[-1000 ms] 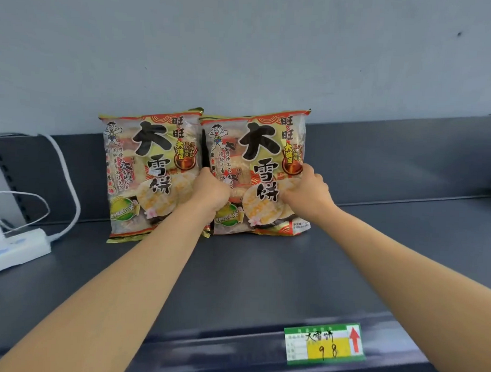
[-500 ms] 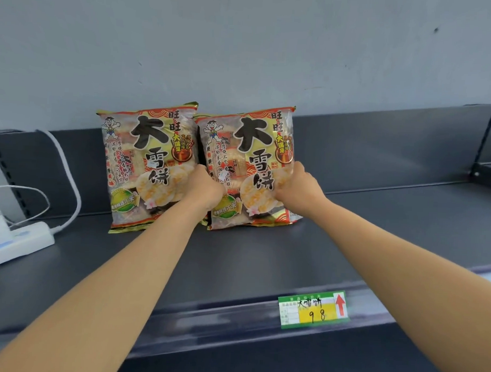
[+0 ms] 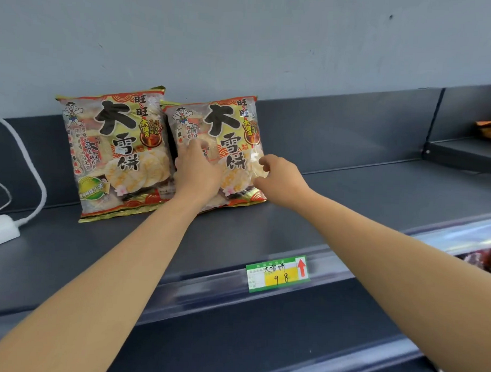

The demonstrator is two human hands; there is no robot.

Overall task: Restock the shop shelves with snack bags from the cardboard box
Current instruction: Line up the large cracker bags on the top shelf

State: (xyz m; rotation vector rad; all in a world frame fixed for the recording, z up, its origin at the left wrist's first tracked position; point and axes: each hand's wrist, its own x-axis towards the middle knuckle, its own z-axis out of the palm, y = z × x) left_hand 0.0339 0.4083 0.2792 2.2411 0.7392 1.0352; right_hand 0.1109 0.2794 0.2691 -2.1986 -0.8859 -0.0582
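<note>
The second bag [image 3: 235,129] leans at the shelf [image 3: 349,200] back beside the first bag [image 3: 114,153]; the left hand [image 3: 197,170] has flattened on it, the right hand [image 3: 278,178] curls at its edge, grip unclear, so placing seems done.

Soft, even, fairly bright light with no plain source leaves the grey wall [image 3: 243,46] flat and only a faint shadow under the left bag [image 3: 114,153] at 9 o'clock. White glare washes out the glossy film of the right bag [image 3: 232,135] beside the right hand [image 3: 280,178], and the clear shelf rail [image 3: 459,235] shines at 3 o'clock. The left hand [image 3: 196,173] is slightly smeared, and the wide lens bows the shelf [image 3: 349,195] and stretches the forearms [image 3: 96,292] toward 5 and 7 o'clock.
</note>
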